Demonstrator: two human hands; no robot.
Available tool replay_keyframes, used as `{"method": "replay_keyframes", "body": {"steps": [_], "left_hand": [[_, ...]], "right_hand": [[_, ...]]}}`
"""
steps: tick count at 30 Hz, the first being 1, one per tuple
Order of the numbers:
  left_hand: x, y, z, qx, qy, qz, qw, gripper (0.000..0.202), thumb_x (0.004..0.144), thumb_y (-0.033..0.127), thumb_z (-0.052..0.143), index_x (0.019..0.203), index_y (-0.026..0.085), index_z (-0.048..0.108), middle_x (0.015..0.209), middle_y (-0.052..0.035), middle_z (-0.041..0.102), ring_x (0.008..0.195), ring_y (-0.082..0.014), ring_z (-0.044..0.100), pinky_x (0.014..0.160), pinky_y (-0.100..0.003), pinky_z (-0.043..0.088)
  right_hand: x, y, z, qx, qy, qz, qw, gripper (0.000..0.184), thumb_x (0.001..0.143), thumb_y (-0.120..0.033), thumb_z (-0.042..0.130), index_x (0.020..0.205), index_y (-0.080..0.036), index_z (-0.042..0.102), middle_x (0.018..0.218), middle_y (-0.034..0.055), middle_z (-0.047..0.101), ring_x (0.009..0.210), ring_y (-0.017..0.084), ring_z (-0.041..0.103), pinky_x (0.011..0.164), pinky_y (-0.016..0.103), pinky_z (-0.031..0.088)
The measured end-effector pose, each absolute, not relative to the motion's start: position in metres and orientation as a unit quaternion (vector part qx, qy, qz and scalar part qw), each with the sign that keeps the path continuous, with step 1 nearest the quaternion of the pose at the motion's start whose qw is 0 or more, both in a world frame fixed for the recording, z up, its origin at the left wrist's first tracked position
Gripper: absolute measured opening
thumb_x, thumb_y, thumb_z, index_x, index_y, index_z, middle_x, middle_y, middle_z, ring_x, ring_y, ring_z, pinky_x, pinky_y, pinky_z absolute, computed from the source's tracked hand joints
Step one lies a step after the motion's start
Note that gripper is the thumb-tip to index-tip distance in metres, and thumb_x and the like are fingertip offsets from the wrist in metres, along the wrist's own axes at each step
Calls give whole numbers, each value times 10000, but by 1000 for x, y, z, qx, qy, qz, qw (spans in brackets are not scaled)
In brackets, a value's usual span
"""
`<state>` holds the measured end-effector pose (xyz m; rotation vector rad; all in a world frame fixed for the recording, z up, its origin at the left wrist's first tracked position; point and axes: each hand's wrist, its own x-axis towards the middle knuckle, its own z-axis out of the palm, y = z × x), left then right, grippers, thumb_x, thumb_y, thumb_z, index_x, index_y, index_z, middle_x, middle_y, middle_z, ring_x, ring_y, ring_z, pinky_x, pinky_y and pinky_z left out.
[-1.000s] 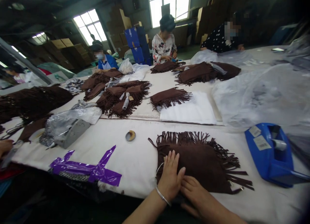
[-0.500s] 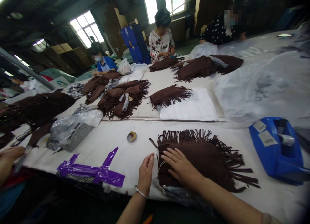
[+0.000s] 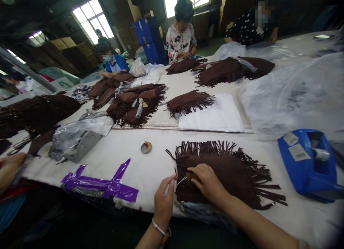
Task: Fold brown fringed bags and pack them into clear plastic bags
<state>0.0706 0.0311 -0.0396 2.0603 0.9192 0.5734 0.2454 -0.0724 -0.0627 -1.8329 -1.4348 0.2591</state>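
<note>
A brown fringed suede piece (image 3: 231, 172) lies flat on the white table (image 3: 150, 170) in front of me. My right hand (image 3: 208, 182) rests on its left part, fingers pinched on a small tan tag (image 3: 189, 175) with a thin white string. My left hand (image 3: 163, 202), a bracelet on the wrist, is just left of the piece at the table edge; its fingers are curled with the tips by the string, and I cannot make out whether they hold it. A clear plastic bag (image 3: 201, 211) pokes out under the piece's near edge.
A blue tape dispenser (image 3: 309, 163) sits at right, purple tape strips (image 3: 102, 186) and a grey device (image 3: 80, 145) at left, a small tape roll (image 3: 146, 147) in between. More brown fringed pieces (image 3: 137, 103), white paper (image 3: 212, 116) and plastic sheets (image 3: 292, 94) lie farther back. Another person's hand (image 3: 9, 168) is at far left; others work behind.
My right hand went from lying flat on the brown piece to pinching the tan tag. My left hand slid off the piece to its left side and curled its fingers.
</note>
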Motion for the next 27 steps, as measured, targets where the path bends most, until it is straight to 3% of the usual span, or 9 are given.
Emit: {"method": "replay_keyframes", "body": {"steps": [3, 6, 9, 12, 19, 24, 27], "left_hand": [[79, 66, -39, 872, 336, 214, 284, 245, 870, 252, 484, 1073, 236, 621, 1055, -57, 624, 1018, -227, 530, 932, -378, 394], [90, 88, -40, 943, 275, 123, 141, 275, 831, 172, 509, 1076, 242, 613, 1006, -61, 606, 960, -237, 509, 859, -399, 379], [97, 94, -38, 970, 229, 70, 42, 166, 846, 175, 502, 951, 215, 624, 932, -52, 589, 910, -220, 497, 815, -375, 364], [95, 95, -33, 979, 199, 54, 6, 106, 855, 189, 498, 814, 187, 595, 884, -45, 579, 870, -205, 494, 807, -359, 354], [59, 78, -13, 963, 248, 77, 79, 77, 794, 142, 493, 746, 184, 536, 799, -24, 566, 828, -193, 507, 788, -336, 365], [56, 38, 14, 940, 258, 49, 218, 68, 742, 136, 496, 712, 184, 534, 747, -9, 566, 756, -164, 519, 747, -291, 398], [74, 12, 14, 944, 221, 22, 243, 78, 720, 123, 507, 678, 180, 539, 707, -6, 576, 708, -151, 523, 692, -267, 402]], "right_hand": [[250, -77, -60, -707, -544, 115, 437, 200, 820, -144, 594, 997, -234, 617, 945, 36, 604, 953, 214, 532, 876, 402, 428], [251, -85, -58, -670, -578, 56, 461, 141, 850, -156, 568, 936, -249, 632, 957, 23, 620, 1057, 215, 513, 967, 441, 375], [245, -95, -60, -616, -655, -23, 436, 188, 875, -133, 526, 989, -249, 621, 990, 15, 639, 1162, 206, 465, 1059, 468, 287], [238, -106, -66, -606, -694, -35, 386, 212, 879, -111, 510, 1019, -233, 612, 1060, 13, 643, 1208, 201, 439, 1090, 466, 254], [242, -127, -77, -638, -688, 23, 346, 204, 892, -246, 526, 1082, -234, 598, 1194, 41, 595, 1274, 250, 362, 1084, 548, 228], [239, -113, -63, -634, -639, 59, 430, 272, 918, -185, 429, 1145, -237, 569, 1210, 57, 581, 1271, 224, 367, 1071, 506, 278], [231, -96, -54, -604, -625, 128, 478, 304, 923, -191, 401, 1182, -242, 551, 1191, 43, 593, 1258, 208, 383, 1087, 484, 261]]}}
